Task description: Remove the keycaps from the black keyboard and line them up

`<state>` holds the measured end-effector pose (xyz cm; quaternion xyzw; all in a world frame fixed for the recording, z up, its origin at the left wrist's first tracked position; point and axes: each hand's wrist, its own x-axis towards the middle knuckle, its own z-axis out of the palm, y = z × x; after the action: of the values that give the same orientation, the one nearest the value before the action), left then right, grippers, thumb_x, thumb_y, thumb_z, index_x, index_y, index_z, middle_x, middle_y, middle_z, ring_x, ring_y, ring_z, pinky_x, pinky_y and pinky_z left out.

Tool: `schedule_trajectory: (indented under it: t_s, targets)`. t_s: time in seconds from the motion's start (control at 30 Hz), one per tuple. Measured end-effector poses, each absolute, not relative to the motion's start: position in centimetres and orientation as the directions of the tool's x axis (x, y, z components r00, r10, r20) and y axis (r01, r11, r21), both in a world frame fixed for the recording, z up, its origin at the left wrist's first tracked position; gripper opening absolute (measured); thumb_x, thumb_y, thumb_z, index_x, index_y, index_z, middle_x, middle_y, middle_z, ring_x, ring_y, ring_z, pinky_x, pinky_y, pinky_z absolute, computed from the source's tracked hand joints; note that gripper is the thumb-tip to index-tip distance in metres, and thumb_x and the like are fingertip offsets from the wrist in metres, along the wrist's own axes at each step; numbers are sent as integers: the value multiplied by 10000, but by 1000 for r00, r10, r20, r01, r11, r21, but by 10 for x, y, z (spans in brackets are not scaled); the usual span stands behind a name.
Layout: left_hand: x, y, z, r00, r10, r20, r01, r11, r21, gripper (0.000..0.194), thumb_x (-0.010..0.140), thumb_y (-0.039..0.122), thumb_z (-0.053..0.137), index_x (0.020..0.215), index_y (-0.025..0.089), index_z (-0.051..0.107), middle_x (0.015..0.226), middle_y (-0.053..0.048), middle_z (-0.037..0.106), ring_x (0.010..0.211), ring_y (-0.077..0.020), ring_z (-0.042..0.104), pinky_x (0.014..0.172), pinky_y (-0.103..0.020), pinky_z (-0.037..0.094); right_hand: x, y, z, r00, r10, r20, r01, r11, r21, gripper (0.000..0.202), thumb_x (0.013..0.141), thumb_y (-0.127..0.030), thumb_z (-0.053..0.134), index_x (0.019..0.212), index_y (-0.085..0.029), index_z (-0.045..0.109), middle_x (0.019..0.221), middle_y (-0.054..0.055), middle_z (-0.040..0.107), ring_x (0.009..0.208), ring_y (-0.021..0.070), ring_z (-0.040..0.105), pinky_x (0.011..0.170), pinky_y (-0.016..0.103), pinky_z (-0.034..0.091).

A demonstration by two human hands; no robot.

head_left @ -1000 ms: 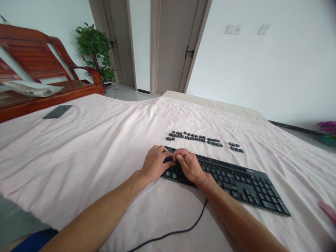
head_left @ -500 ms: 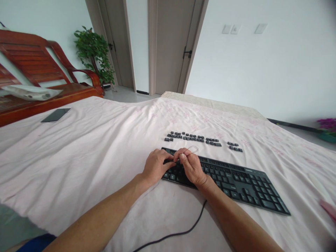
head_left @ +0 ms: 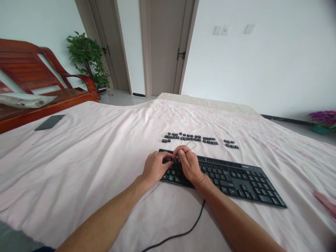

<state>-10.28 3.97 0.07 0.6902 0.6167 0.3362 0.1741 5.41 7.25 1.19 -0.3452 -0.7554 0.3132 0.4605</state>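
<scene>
A black keyboard (head_left: 225,182) lies on a pink cloth, its cable running toward me. My right hand (head_left: 189,163) is closed on a thin wire tool (head_left: 193,144), whose looped end sticks out above the fingers. Over the keyboard's left end, my left hand (head_left: 156,165) has thumb and fingers close together at the keys beside the tool's tip; whatever they hold is too small to make out. Beyond the keyboard, several loose black keycaps (head_left: 193,139) lie in rows, with a smaller group (head_left: 231,146) to their right.
A dark flat device (head_left: 49,122) rests on the cloth (head_left: 105,150) at the left. Behind it are a wooden bench (head_left: 60,96) with a plastic bag and a potted plant (head_left: 88,57). Something reddish (head_left: 325,203) lies at the right edge.
The view has shifted slightly. Both hands remain at the keyboard's left end, with the wire tool still in my right hand.
</scene>
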Motion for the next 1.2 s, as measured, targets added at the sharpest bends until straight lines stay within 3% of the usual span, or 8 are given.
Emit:
schedule_trajectory:
  t_s: [0.2,0.6,0.87,1.03,1.1,1.2]
  targets:
    - [-100,40,5,-14,973,229,709,-152,689,263,737,204,702,989,272,672,808,40,705,816,-158,627,772,-274,458,54,74,9,-199,848,492,239,529,-814,313,1001,-347,349,828,-199,563,729,2,588,613,133,496,623,267,401]
    - [-106,46,0,32,973,227,757,-172,630,133,777,274,697,909,266,700,837,42,714,809,-154,634,737,-257,443,61,75,21,-29,856,516,88,517,-852,321,999,-371,356,832,-194,567,765,17,603,587,124,458,580,265,392]
    - [-110,51,10,203,925,322,884,-315,346,98,828,293,659,911,248,687,876,10,702,857,-183,620,776,-297,428,82,59,26,-116,901,418,113,430,-896,322,994,-397,377,841,-192,573,732,13,605,589,122,474,584,261,400]
    - [-111,50,17,254,916,310,933,-316,171,116,850,312,632,905,229,692,890,-26,686,850,-208,618,759,-319,432,91,56,16,-83,913,400,139,408,-902,347,996,-402,369,822,-192,583,733,15,608,590,122,473,582,262,394]
    - [-114,51,15,227,922,315,929,-302,215,117,854,319,627,908,235,689,897,-17,686,852,-199,621,758,-309,436,93,57,14,-67,917,394,125,399,-908,345,996,-403,369,821,-194,581,733,14,609,584,120,471,577,261,391]
    - [-121,59,10,132,938,321,871,-264,414,118,856,334,623,921,257,683,909,18,688,831,-157,628,744,-270,445,93,58,13,-49,919,391,106,394,-913,338,995,-404,372,827,-197,579,729,10,608,581,118,469,576,260,391]
